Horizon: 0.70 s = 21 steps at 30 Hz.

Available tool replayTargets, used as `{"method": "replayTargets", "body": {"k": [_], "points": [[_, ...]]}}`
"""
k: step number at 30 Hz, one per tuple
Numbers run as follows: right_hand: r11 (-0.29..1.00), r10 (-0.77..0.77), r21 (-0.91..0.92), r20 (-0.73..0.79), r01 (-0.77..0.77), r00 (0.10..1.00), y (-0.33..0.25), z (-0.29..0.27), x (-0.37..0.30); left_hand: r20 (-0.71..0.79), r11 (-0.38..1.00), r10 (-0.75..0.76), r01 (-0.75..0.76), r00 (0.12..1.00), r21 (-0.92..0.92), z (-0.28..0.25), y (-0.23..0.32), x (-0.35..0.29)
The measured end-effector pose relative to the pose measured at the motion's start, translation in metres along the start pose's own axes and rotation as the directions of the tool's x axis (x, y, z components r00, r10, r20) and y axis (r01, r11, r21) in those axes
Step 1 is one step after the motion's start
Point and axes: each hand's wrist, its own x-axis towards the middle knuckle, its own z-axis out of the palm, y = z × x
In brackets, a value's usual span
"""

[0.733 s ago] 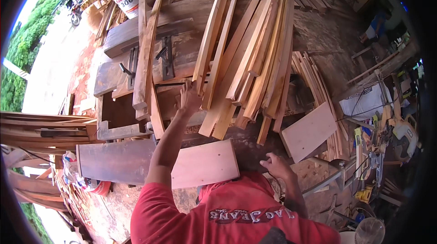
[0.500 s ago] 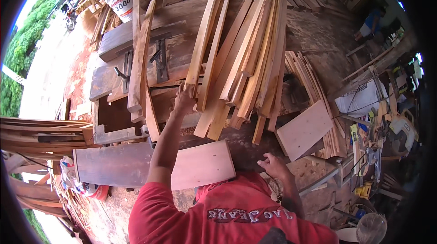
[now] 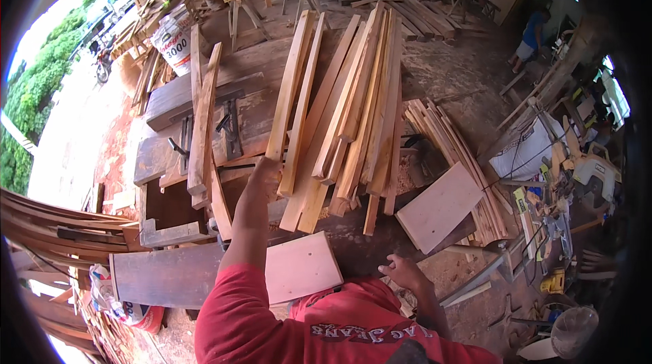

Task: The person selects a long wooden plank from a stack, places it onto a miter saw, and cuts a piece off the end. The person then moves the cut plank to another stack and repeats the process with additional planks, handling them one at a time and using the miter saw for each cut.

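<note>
My left hand (image 3: 267, 169) reaches forward and is closed on the near end of a long wooden strip (image 3: 291, 85), the leftmost of a fanned bunch. Its fingertips are partly hidden. Close by on the right lies a second strip (image 3: 302, 113), then several more overlapping wooden strips (image 3: 360, 106), their near ends uneven. Nearer to me, my right hand (image 3: 402, 271) hangs above the dark board's edge, fingers loosely bent and apart, holding nothing. A pale flat board (image 3: 302, 269) lies by my chest, and another pale board (image 3: 440, 208) rests beyond my right hand.
Two crossed wood pieces (image 3: 202, 113) and metal clamps (image 3: 231, 126) lie on the bench at left. A long dark board (image 3: 163, 272) runs across in front of me. Power tools (image 3: 594, 177) crowd the right side. A person (image 3: 531, 38) stands at the far right.
The view has tilted up, so the bench and strips sit lower in the picture. My left hand stays at the strip's near end; my right hand stays near my chest.
</note>
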Motion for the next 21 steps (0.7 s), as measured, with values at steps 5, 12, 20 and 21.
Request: {"method": "replayTargets", "body": {"k": [5,12,20,21], "points": [[0.999,0.033,0.042,-0.102,-0.029,0.994,0.035,0.003,-0.013,0.454,0.151,0.589,-0.643,0.668,0.751,-0.008,-0.005,-0.022],[0.985,-0.047,0.163,-0.091,0.061,0.995,0.023,0.003,-0.033,-0.022,0.818,0.396,-0.363,0.918,-0.446,-0.051,0.023,-0.154],[0.674,-0.446,0.715,0.192,0.187,0.874,-0.099,0.066,0.005,0.025,0.893,0.201,-0.173,0.979,-0.414,-0.065,-0.053,-0.405],[0.536,-0.479,0.839,0.208,0.096,0.853,-0.118,0.075,0.012,0.102,0.92,0.099,-0.052,0.99,-0.389,-0.074,-0.043,-0.442]]}}
